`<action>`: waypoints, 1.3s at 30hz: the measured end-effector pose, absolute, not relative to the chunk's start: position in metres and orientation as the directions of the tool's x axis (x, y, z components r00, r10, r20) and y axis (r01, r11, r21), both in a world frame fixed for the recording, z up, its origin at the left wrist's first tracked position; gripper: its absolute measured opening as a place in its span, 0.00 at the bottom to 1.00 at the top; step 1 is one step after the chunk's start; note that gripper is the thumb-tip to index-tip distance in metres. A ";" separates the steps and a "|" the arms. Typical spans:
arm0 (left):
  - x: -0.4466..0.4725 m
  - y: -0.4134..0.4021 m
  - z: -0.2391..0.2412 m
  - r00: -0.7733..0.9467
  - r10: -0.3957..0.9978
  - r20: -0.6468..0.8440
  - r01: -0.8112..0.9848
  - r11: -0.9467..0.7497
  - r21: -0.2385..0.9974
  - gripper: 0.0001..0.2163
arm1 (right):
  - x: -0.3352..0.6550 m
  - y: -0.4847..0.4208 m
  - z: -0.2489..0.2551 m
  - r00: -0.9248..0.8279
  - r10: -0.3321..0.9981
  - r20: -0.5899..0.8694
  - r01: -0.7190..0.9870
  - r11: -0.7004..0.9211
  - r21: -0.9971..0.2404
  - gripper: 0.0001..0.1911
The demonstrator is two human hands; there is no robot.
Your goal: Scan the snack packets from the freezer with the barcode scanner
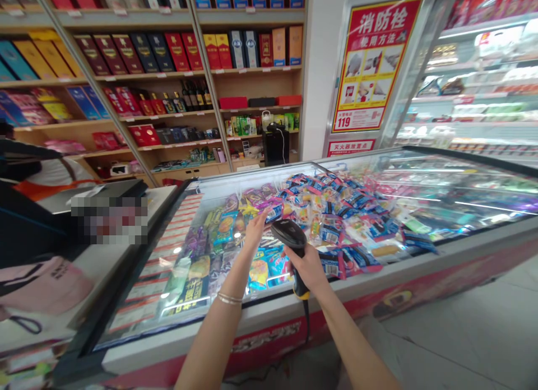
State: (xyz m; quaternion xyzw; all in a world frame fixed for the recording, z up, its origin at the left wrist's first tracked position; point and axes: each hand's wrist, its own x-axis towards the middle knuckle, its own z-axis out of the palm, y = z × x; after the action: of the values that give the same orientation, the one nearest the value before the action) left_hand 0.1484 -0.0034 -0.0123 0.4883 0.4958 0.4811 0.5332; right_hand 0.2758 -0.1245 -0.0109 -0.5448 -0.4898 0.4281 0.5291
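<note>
Where the chest freezer meets the counter, the following stand in view.

Right hand (310, 267): wrapped fully around the grip of a black handheld barcode scanner with a yellow collar at its base (291, 241); head of the scanner tilted forward and left over the open freezer; a dark cable drops from the handle past the freezer's front.

Left hand (255, 227): reached out over the freezer, fingers pinched narrow on a small blue and white wrapped ice cream packet (274, 212), held just ahead of the scanner's head, above the heap. A thin silver bangle (229, 298) sits on that forearm.

Long chest freezer with a grey rim and red printed front (378, 281): left glass lid slid aside; inside, a loose heap of wrapped ice creams in blue, pink, yellow and purple (332, 210).

Behind: wooden wall shelves of boxed goods and dark bottles (168, 70); a red and yellow fire hydrant instruction poster (372, 65) on the white wall; a glass-fronted refrigerated cabinet (474, 87) to the right.

Left: a white checkout counter (159, 202) with a black screen; a person's orange and white clothing beyond it.
</note>
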 end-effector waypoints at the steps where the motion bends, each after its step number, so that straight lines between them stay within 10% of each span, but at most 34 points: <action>1: 0.149 -0.004 -0.011 0.045 0.997 -0.060 -0.029 0.062 0.998 0.23 | 0.276 -0.125 -0.011 0.156 0.986 0.059 0.091 0.045 -0.995 0.15; 28: 0.101 -0.002 -0.008 0.016 0.999 0.030 -0.084 -0.029 0.996 0.15 | 0.261 -0.117 -0.017 0.064 0.998 0.014 -0.136 0.023 -0.990 0.19; 39: -0.105 -0.055 -0.015 -0.475 0.833 0.283 0.605 0.076 0.792 0.22 | 0.145 -0.111 -0.019 -0.216 0.976 -0.030 -0.320 -0.100 -0.942 0.16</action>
State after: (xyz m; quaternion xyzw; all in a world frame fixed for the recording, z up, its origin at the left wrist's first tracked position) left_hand -0.1048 -0.0554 -0.0146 0.4975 0.7230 0.4633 0.1230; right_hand 0.1451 -0.1113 -0.0188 -0.3710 -0.4422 0.6420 0.5046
